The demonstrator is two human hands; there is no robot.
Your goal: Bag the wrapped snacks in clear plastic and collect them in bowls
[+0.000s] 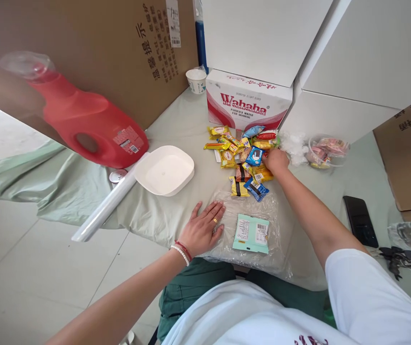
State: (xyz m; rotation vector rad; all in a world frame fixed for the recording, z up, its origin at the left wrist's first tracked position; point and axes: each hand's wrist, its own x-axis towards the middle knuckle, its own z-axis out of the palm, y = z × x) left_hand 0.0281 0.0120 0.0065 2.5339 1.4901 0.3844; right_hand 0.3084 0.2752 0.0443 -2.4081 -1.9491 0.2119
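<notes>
My left hand (204,227) lies flat with its fingers spread, at the left edge of a sheet of clear plastic wrap (227,247) on the cloth. A pale green snack packet (251,233) lies on that wrap, to the right of the hand. My right hand (276,162) reaches into the right side of a pile of small wrapped snacks (228,159). Its fingers look curled and closed, but their tips and whatever they hold are hidden. A blue snack packet (254,155) is just left of them.
A white square bowl (164,170) and a film roll (108,203) lie to the left, by a red detergent bottle (100,124). Behind the pile stands a Wahaha carton (250,100). At right are a clear tub (327,151), a black phone (360,221) and keys (399,258).
</notes>
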